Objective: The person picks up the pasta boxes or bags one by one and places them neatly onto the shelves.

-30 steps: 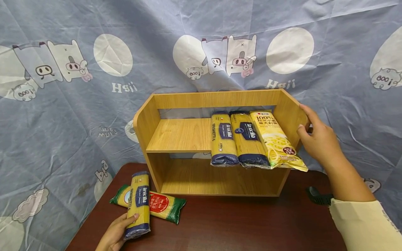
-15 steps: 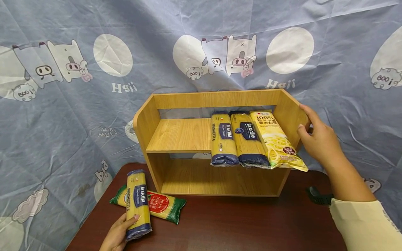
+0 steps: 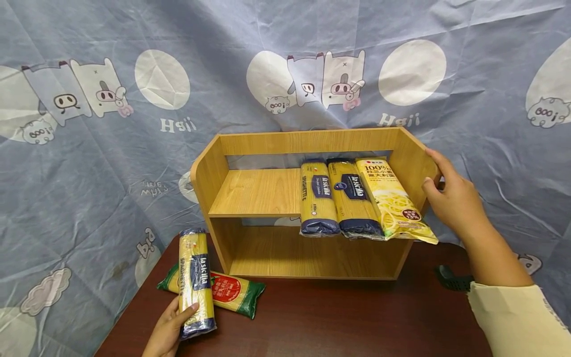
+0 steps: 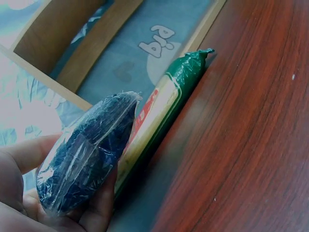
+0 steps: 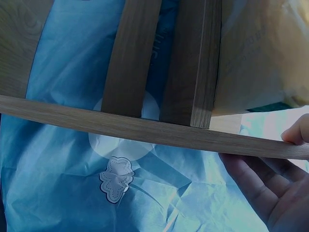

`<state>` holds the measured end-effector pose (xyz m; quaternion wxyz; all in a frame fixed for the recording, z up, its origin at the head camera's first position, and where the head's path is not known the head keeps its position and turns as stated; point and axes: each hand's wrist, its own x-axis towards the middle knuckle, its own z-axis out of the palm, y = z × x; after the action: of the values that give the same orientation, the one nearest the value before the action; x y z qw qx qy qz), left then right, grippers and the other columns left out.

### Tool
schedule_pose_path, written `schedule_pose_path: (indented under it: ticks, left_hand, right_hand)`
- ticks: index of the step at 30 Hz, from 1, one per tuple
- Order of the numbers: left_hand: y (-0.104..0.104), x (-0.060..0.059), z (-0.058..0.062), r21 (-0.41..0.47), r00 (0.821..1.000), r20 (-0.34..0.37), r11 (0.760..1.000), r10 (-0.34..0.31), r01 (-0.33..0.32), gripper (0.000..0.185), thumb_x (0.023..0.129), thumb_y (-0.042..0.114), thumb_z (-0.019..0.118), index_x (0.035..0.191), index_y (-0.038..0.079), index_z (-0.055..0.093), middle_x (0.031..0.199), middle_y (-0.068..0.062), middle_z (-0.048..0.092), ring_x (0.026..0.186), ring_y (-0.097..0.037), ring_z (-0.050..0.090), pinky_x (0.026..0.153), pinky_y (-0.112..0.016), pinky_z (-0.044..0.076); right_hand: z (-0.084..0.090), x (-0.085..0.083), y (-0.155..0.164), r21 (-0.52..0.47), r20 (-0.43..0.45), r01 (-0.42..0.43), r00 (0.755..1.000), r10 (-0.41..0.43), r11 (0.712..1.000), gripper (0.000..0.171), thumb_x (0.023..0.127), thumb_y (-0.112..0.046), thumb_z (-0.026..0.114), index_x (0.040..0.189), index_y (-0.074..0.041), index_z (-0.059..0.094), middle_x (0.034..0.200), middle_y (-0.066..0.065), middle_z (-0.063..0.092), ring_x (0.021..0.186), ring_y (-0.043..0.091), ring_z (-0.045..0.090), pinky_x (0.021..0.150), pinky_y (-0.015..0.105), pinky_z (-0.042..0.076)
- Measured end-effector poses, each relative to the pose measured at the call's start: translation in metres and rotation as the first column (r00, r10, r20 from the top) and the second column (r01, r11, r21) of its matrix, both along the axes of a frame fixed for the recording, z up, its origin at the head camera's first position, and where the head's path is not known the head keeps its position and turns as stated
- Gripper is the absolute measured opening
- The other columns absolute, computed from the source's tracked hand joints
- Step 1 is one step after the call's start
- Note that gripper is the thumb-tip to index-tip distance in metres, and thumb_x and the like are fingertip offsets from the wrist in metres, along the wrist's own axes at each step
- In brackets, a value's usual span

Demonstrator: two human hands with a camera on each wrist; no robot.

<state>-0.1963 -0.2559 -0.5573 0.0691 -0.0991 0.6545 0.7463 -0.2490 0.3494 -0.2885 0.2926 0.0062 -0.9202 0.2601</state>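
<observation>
My left hand grips the lower end of a blue-and-yellow spaghetti pack, thumb across its front. In the left wrist view the pack's dark blue end faces the camera. Behind it, a second pasta pack with green ends and a red label lies on the table, partly covered by the held one. On the other side, my right hand holds the right side panel of a wooden shelf. The right wrist view has thumb and fingers on opposite faces of that panel.
Two blue-ended spaghetti packs and a pale yellow pasta bag lie side by side on the upper board's right half, overhanging its front edge. A dark strap-like object lies at right on the brown table. Patterned cloth hangs behind.
The spaghetti pack in my left hand has turned slightly, its top end shifting left and up over the green-ended pack. My right hand stays on the shelf panel.
</observation>
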Motion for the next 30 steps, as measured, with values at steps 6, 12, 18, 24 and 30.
schedule_pose_path:
  ticks: [6, 12, 18, 24, 30]
  left_hand:
    - [0.006, 0.004, 0.003, 0.003, 0.996, -0.077, 0.999, 0.049, -0.049, 0.036, 0.102, 0.018, 0.058, 0.136, 0.014, 0.044, 0.106, 0.003, 0.073, 0.091, -0.017, 0.071, 0.076, -0.034, 0.06]
    - [0.007, 0.006, 0.009, 0.007, 0.994, -0.085, 0.998, 0.063, -0.063, 0.032, 0.102, 0.019, 0.06, 0.131, 0.02, 0.047, 0.105, 0.008, 0.073, 0.093, -0.014, 0.071, 0.078, -0.032, 0.059]
    - [0.008, 0.009, 0.013, 0.006, 0.992, -0.108, 0.998, 0.059, -0.059, 0.03, 0.102, 0.017, 0.059, 0.13, 0.021, 0.048, 0.105, 0.011, 0.073, 0.094, -0.012, 0.071, 0.079, -0.031, 0.059]
    - [0.011, 0.011, 0.019, 0.0, 0.994, -0.107, 0.999, 0.034, -0.034, 0.044, 0.103, 0.019, 0.058, 0.142, 0.018, 0.037, 0.109, 0.015, 0.071, 0.098, -0.01, 0.069, 0.081, -0.03, 0.059]
    - [0.013, 0.012, 0.022, -0.003, 0.994, -0.104, 0.999, 0.034, -0.035, 0.05, 0.103, 0.019, 0.059, 0.146, 0.018, 0.034, 0.11, 0.017, 0.07, 0.1, -0.01, 0.069, 0.082, -0.031, 0.058]
  right_hand:
    - [-0.001, 0.0, 0.001, -0.001, 0.009, -0.001, 1.0, 0.001, 1.0, 0.063, 0.101, -0.024, 0.045, 0.16, -0.035, 0.026, 0.112, 0.032, 0.063, 0.108, 0.049, 0.062, 0.073, 0.052, 0.042]
    - [-0.001, 0.0, 0.0, 0.0, 0.009, 0.001, 1.0, -0.001, 1.0, 0.063, 0.101, -0.024, 0.044, 0.16, -0.035, 0.026, 0.109, 0.03, 0.063, 0.106, 0.047, 0.062, 0.071, 0.048, 0.04]
    - [-0.001, 0.0, 0.0, -0.004, 0.01, 0.003, 1.0, -0.003, 1.0, 0.063, 0.101, -0.024, 0.044, 0.16, -0.035, 0.026, 0.117, 0.035, 0.062, 0.106, 0.048, 0.062, 0.073, 0.052, 0.041]
    - [0.0, 0.0, 0.0, -0.009, 0.022, 0.003, 1.0, -0.003, 1.0, 0.063, 0.101, -0.025, 0.044, 0.16, -0.035, 0.025, 0.122, 0.037, 0.06, 0.108, 0.049, 0.061, 0.075, 0.055, 0.042]
    - [0.001, 0.0, 0.0, -0.016, 0.028, 0.0, 1.0, 0.0, 1.0, 0.063, 0.101, -0.025, 0.043, 0.16, -0.036, 0.024, 0.127, 0.039, 0.058, 0.111, 0.052, 0.061, 0.077, 0.059, 0.043]
